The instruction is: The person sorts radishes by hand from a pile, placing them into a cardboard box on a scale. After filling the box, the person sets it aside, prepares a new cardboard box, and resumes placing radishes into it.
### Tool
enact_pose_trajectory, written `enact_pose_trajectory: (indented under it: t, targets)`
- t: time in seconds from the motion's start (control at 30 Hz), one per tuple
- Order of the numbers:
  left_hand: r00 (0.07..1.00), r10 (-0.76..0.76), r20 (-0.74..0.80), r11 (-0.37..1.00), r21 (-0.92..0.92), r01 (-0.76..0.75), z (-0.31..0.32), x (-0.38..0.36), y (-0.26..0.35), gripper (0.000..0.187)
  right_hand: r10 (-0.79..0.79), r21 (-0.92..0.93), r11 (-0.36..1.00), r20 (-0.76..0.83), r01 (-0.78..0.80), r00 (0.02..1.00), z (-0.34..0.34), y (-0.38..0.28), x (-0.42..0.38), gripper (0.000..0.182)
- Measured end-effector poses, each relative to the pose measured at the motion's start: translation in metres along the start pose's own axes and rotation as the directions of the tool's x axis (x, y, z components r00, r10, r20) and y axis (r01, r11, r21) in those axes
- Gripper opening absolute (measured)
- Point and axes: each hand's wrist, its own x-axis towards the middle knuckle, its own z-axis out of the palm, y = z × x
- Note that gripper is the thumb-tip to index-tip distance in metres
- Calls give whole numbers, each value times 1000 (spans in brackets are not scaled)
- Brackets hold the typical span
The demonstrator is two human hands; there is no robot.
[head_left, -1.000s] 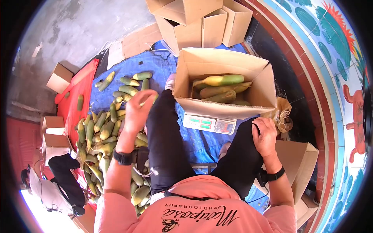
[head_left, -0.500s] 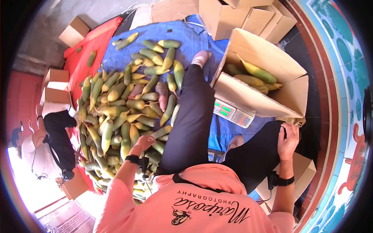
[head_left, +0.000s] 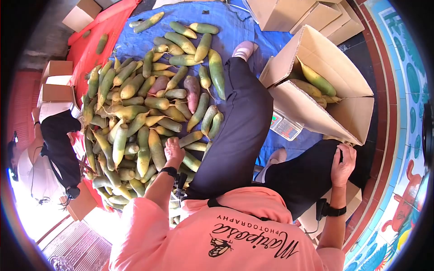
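A large pile of green radishes (head_left: 143, 151), long with yellowish tips, covers the ground on my left. My left hand (head_left: 174, 152) is over the pile, fingers stretched forward, with nothing visible in it. Just beyond its fingertips lies a short green radish (head_left: 191, 138). My right hand (head_left: 342, 165) rests on my right knee, its fingers loosely bent and apart, near the lower corner of an open cardboard box (head_left: 316, 108). Several radishes (head_left: 316, 81) lie inside that box. Beside it, a scale (head_left: 287, 127) is partly covered by my left leg.
A blue tarp (head_left: 181, 18) and a red sheet (head_left: 97, 34) lie under the pile. More cardboard boxes (head_left: 278, 13) stand at the back right. Another person (head_left: 54, 140) sits at the far left, near small boxes (head_left: 58, 92). A tiled wall (head_left: 402, 90) runs along the right.
My left hand has moved forward over the pile and its fingers now point away from me. The view has shifted, and my left knee leans further right, covering more of the scale. My right hand stays on the knee.
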Motion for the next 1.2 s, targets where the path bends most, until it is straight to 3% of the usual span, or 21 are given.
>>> enact_pose_trajectory:
  t: [0.07,0.2,0.33,0.53,0.63,0.7,0.77,0.8,0.9,0.97,1.07,1.1,1.2]
  targets:
    - [1000,16,9,1000,-15,-15,-3,5,-1,60,-5,-2,1000,8,5,1000,0,-1,1,11]
    - [973,-39,229,996,-66,55,0,18,0,67,-2,4,1000,26,2,1000,1,-2,2,11]
    - [980,1,200,999,41,-10,8,21,-4,69,-8,-9,1000,26,8,1000,3,-3,5,11]
    - [959,-76,272,997,20,73,14,21,3,76,-5,3,1000,36,5,999,1,-3,5,11]
    - [975,-14,223,998,-55,26,1,13,2,64,5,7,1000,25,-5,1000,1,-2,3,10]
    - [935,32,354,897,-422,129,-16,16,-5,57,-2,20,1000,0,2,1000,0,-1,2,10]
    - [971,39,234,915,-399,59,-26,15,-15,54,12,10,1000,-6,-12,1000,0,0,1,10]
    - [968,37,249,705,-693,151,-61,-6,-3,45,13,7,1000,2,-13,1000,-1,1,0,11]
    - [990,19,143,511,-852,113,-112,-25,1,35,27,19,999,-21,-27,999,-4,-1,1,11]
    - [1000,6,-20,480,-877,-21,-143,-36,2,36,28,19,999,-35,-28,999,-6,0,0,12]
    - [958,119,-260,456,-843,-285,-216,-74,30,38,83,141,987,-50,-75,995,-7,-2,-1,13]
    - [934,177,-309,433,-828,-356,-241,-87,44,39,136,237,964,-37,-123,990,-13,-12,1,14]
    - [879,334,-341,372,-809,-455,-284,-119,75,47,49,320,947,-75,-23,996,-45,-52,16,21]
